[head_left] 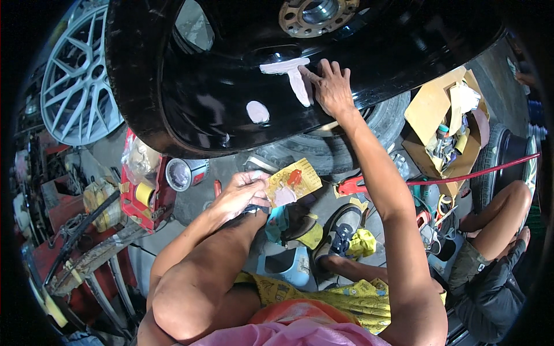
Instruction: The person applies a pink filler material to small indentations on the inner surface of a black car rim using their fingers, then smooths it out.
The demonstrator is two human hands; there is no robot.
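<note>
A large glossy black car body panel (pixel 208 115) lies across the top of the view. On it are a T-shaped streak of pale pink filler paste (pixel 297 78) and a round pale patch (pixel 257 112). My right hand (pixel 333 89) rests against the panel beside the T-shaped streak, fingers spread, the index finger at the paste's edge; no tool shows in it. Below the panel, above my knee, my left hand (pixel 245 189) pinches the left edge of a yellow card (pixel 306 180). That card bears a dab of pink paste and a smear of red-orange paste.
A tyre (pixel 381 130) lies under the panel. Left are a silver alloy wheel (pixel 81 75), an open can (pixel 186 173) and a red tray (pixel 144 193). Right are a cardboard box (pixel 444 127) of supplies, a red hose (pixel 473 176) and another person's leg (pixel 502 222).
</note>
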